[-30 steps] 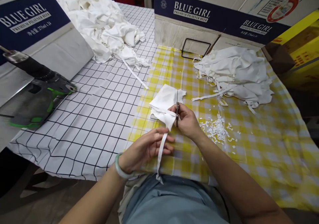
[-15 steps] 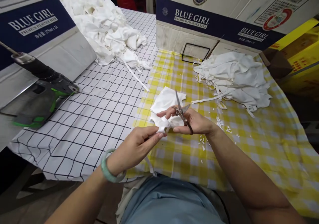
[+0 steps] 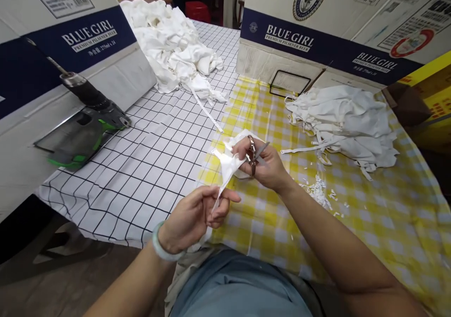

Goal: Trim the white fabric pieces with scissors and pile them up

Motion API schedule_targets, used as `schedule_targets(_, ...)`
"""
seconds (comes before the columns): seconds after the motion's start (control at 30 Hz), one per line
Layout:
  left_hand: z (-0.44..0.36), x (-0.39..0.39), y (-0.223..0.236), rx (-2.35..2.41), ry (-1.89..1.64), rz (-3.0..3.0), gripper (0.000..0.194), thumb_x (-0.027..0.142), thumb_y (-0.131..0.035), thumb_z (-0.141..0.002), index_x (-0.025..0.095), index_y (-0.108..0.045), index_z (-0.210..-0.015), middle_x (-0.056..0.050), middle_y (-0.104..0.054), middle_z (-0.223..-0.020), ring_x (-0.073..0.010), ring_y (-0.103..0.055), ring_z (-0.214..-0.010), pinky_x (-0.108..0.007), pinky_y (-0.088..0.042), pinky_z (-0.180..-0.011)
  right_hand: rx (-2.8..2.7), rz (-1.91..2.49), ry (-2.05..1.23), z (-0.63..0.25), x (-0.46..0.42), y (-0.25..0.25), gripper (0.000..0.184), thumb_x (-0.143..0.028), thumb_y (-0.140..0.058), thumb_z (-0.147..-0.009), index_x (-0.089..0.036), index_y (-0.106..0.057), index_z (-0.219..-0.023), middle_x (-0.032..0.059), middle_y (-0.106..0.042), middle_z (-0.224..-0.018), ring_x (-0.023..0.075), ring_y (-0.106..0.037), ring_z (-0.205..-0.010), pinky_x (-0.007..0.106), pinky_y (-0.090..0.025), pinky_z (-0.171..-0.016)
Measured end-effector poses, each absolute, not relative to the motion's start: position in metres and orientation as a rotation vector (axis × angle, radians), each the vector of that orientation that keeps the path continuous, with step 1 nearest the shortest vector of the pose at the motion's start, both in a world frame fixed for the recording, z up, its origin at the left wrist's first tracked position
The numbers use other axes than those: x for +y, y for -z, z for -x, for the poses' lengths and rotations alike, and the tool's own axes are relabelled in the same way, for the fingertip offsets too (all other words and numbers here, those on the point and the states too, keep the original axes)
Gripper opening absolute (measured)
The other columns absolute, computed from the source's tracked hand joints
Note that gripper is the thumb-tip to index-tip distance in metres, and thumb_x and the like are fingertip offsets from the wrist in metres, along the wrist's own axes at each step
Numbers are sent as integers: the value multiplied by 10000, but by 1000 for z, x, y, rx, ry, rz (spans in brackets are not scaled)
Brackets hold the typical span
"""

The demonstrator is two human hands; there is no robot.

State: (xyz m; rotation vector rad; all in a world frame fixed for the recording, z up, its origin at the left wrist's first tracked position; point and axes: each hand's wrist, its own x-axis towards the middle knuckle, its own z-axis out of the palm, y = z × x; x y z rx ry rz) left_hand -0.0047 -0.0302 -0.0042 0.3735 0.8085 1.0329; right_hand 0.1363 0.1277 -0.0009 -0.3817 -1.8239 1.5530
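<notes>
My right hand (image 3: 262,164) grips small metal scissors (image 3: 254,153), blades pointing up and to the right, and also pinches a white cloth piece (image 3: 228,163) above the yellow checked tablecloth (image 3: 268,223). A white strap (image 3: 217,196) runs from that cloth down to my left hand (image 3: 197,213), whose fingers are closed on it. A pale green bangle (image 3: 160,246) sits on my left wrist.
A heap of white cloth pieces (image 3: 347,122) lies at right, with white clippings (image 3: 319,190) before it. A bigger white heap (image 3: 176,49) lies far left on the black-grid cloth (image 3: 148,166). A green-and-black power drill (image 3: 84,124) leans against a Blue Girl carton (image 3: 45,73); another carton (image 3: 334,35) stands behind.
My left hand has slid down from the cloth along the strap and pulled it taut. My right hand lifted the cloth and turned the scissors. The camera view shifted left.
</notes>
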Motion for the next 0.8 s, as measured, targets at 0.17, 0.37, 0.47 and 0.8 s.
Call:
schedule_targets(0.17, -9, -29, 6, 872, -1142, -525, 229, 342, -551, -927, 163, -676, -860, 33, -334, -604, -91, -269, -558, -236, -220, -532, -1612, 664, -1498, -157, 110, 19, 218, -269, -763, -715, -231, -608, -863, 4, -564, -852, 158, -549, -815, 295, -462, -758)
schedule_targets(0.37, -14, -22, -14, 1218, -1289, -1318, 230, 264, -507, -968, 204, -721, -909, -76, -543, -1000, -202, -495, -1025, -331, -391, -913, -1361, 912, -1879, -155, 77, 42, 378, -398, -847, -608, -220, -564, -785, -33, -532, -695, 117, -483, -617, 255, -420, -594)
schedule_targets(0.47, -23, -12, -13, 1206, -1459, -1318, 237, 232, -503, -970, 202, -708, -855, -79, -550, -1076, -196, -517, -1030, -329, -411, -911, -1285, 864, -2070, -148, 58, 49, 444, -525, -820, -621, -215, -548, -786, -30, -536, -697, 127, -498, -638, 272, -438, -625)
schedule_targets(0.8, -42, -10, 4, 1234, -1404, -1029, 340, 282, -416, -1005, 164, -639, -778, -58, -471, -1002, -124, -446, -747, -271, -377, -635, -2187, 1093, -1291, -215, 63, 14, 355, -501, -722, -758, -186, -561, -729, 8, -550, -736, 160, -508, -713, 294, -399, -698)
